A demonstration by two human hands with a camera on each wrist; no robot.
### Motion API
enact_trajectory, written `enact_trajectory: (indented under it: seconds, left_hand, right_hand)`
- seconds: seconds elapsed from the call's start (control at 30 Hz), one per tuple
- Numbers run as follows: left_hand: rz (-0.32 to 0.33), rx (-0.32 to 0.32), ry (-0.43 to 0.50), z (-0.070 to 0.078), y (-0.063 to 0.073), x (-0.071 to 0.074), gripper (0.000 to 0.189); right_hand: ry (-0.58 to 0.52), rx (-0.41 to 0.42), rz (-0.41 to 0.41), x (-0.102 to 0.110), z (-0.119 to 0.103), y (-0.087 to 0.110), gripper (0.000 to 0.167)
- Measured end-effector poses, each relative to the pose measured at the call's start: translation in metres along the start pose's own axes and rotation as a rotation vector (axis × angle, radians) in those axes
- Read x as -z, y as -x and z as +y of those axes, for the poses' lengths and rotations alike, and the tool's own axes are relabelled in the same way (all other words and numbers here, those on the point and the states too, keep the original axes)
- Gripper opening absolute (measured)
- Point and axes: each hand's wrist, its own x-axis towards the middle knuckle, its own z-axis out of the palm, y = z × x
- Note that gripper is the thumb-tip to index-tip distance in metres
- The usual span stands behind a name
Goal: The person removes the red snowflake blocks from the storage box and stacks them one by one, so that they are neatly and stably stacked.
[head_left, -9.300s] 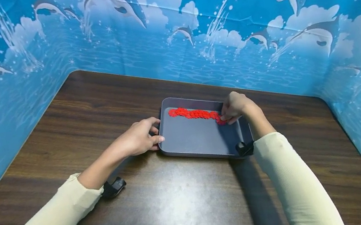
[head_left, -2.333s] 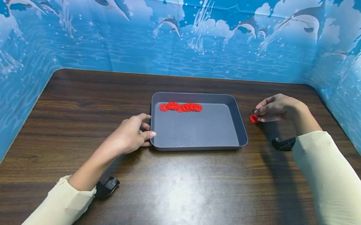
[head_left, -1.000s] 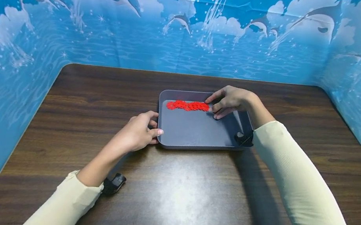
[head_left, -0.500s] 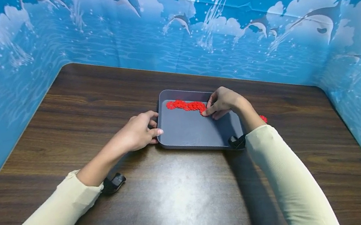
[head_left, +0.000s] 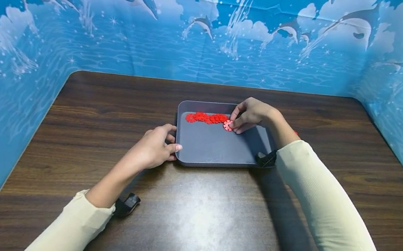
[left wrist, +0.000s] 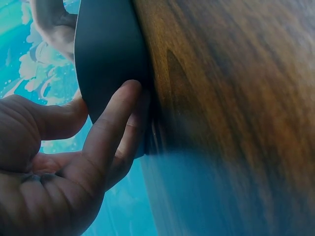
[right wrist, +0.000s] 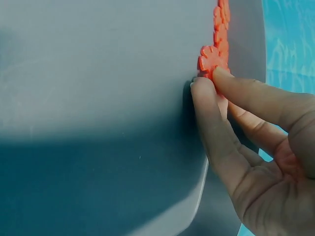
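A grey rectangular tray [head_left: 208, 144] lies on the table. Along its far side runs a row of overlapping red notched discs [head_left: 206, 117]. My left hand [head_left: 155, 146] holds the tray's left side, thumb at the rim; in the left wrist view the fingers lie against the outer wall [left wrist: 110, 54]. My right hand [head_left: 253, 113] reaches inside the tray and pinches a red notched disc [head_left: 227, 125] between thumb and finger at the row's right end. That disc [right wrist: 209, 60] overlaps the row in the right wrist view, and the fingertips cover part of it.
Another red disc [head_left: 296, 132] peeks out beyond the right forearm, on the table to the right of the tray. Dark wood tabletop [head_left: 101, 102] surrounds the tray. A blue curtain with dolphins [head_left: 173, 50] stands behind and at both sides.
The row is shorter than at first. Earlier my right hand held a red disc right of the tray, then came back inside. Now it pinches another disc, tipped up to the light.
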Motion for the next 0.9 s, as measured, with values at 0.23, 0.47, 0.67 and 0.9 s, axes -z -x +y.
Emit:
enact_trajectory:
  seconds: [0.23,0.47,0.67,0.9]
  left_hand:
    - [-0.003,0.001,-0.003,0.001,0.001,0.000,0.064]
    - [0.003,-0.002,-0.010,0.000,-0.001,0.000,0.063]
    - [0.003,0.011,-0.016,0.002,-0.001,0.000,0.064]
    - [0.010,-0.001,-0.020,0.000,-0.001,-0.001,0.063]
  right_hand:
    - [-0.060,0.020,0.012,0.018,0.005,0.009,0.023]
    - [-0.110,0.027,0.040,0.051,0.015,0.031,0.024]
    - [-0.100,0.004,0.072,0.079,0.035,0.044,0.025]
    - [-0.212,-0.054,0.101,0.103,0.062,0.054,0.024]
